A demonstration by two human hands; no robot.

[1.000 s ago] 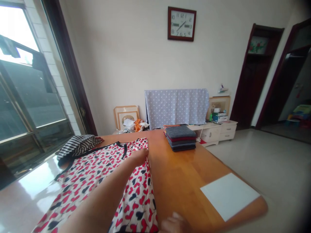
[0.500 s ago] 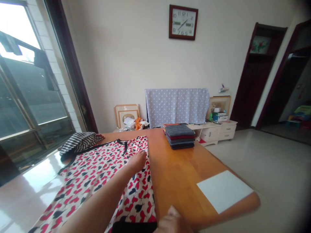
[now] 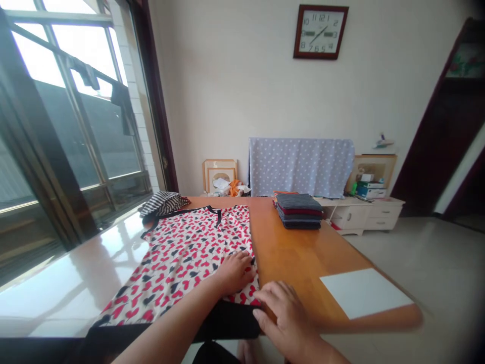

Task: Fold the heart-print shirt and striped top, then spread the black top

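Observation:
A heart-print top [image 3: 189, 247], white with red and black hearts and black trim, lies spread over the table. My left hand [image 3: 235, 273] rests palm down on its right part, fingers stretched out. Beside the lower right corner of the top is my right hand [image 3: 284, 313], its thumb apart from the fingers and the fingertips at the fabric's edge. Nothing shows in its grasp. The black hem [image 3: 235, 319] reaches the table's near edge, partly covered by my left forearm.
A stack of folded clothes [image 3: 299, 211] stands at the table's far right. A striped garment [image 3: 162, 203] lies bunched at the far left. On the right is a white sheet [image 3: 366, 293]. Beyond the wooden table [image 3: 291, 253] stand a dotted cloth cover [image 3: 299, 167] and a low cabinet [image 3: 373, 215].
My left hand has come nearer and flattened on the top from a closed shape. My right hand has moved up to the lower right corner and spread. The view has turned left.

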